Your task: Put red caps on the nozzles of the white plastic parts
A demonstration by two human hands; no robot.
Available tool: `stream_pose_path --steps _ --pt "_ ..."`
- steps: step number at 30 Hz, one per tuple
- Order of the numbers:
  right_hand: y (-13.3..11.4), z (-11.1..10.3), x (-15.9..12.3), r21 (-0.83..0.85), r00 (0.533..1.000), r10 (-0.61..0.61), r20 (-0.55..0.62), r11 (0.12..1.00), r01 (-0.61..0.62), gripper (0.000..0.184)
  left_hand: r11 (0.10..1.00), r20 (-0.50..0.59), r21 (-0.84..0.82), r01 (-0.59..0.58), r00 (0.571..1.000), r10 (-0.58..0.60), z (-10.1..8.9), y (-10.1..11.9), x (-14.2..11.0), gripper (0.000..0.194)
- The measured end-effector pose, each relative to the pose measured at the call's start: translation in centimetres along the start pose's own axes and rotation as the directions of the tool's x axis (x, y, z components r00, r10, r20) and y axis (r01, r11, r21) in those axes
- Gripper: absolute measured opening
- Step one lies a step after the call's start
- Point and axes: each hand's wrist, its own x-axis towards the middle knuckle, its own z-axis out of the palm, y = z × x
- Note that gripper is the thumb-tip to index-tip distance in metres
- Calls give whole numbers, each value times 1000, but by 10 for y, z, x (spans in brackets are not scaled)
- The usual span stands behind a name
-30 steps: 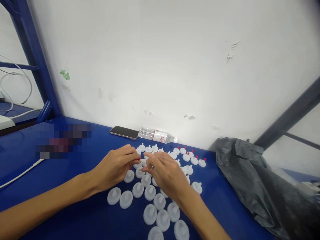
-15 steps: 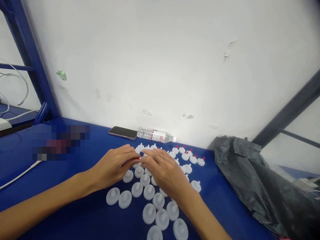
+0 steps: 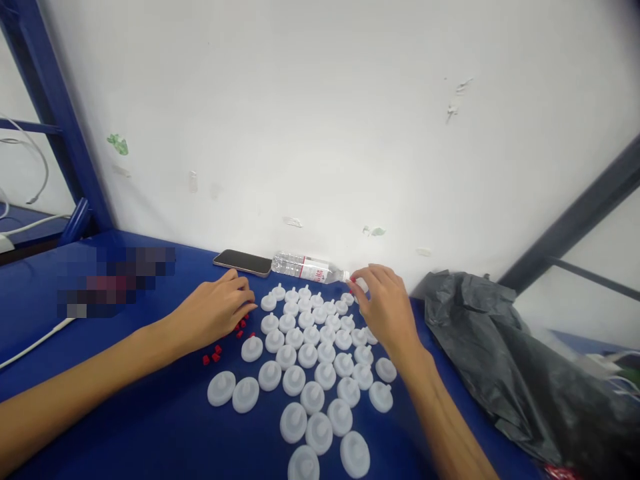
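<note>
My left hand (image 3: 215, 310), fingers bent and drawn together, is over several small red caps (image 3: 241, 325) at the left of the pieces. Whether it pinches one is hidden. My right hand (image 3: 385, 307) is closed at the back right, its fingertips on a white disc-shaped lid with a spout (image 3: 361, 285). A red cap (image 3: 353, 281) shows at those fingertips. Many white spouted lids (image 3: 308, 355) stand spout up between my hands. A few more red caps (image 3: 216, 353) lie loose near my left wrist. The red-tipped lids at the back right are mostly hidden behind my right hand.
A clear water bottle (image 3: 310, 267) lies on its side near the wall, beside a phone (image 3: 243, 262). A dark plastic bag (image 3: 480, 333) slumps at the right of the blue tabletop (image 3: 165, 427). A white cable (image 3: 37, 345) runs along the left.
My hands were together over the middle of the lids and have come apart. The left has drawn left to the red caps; the right has moved back and right with a lid.
</note>
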Motion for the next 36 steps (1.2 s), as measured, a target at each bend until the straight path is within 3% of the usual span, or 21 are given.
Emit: stream_pose_path --steps 8,17,22,29,31,36 --pt "19 -8 -1 -134 974 107 198 988 -81 23 997 111 38 62 992 -66 9 -5 -3 15" --pt "26 13 -7 -149 911 117 396 987 -61 18 996 153 46 72 985 -78 15 -1 -5 13" --pt "22 8 -6 -92 924 73 376 995 -41 21 995 121 32 99 987 -102 11 4 -4 11" --pt "8 8 -7 88 915 -113 387 992 85 29 994 39 -37 102 994 -101 7 9 -5 3" --pt "6 10 -8 121 912 -143 384 987 104 31 993 4 -61 98 995 -98 8 9 -6 11" --pt "7 8 -6 157 949 -120 291 985 77 22 990 -70 -129 64 995 -74 7 12 -6 14"
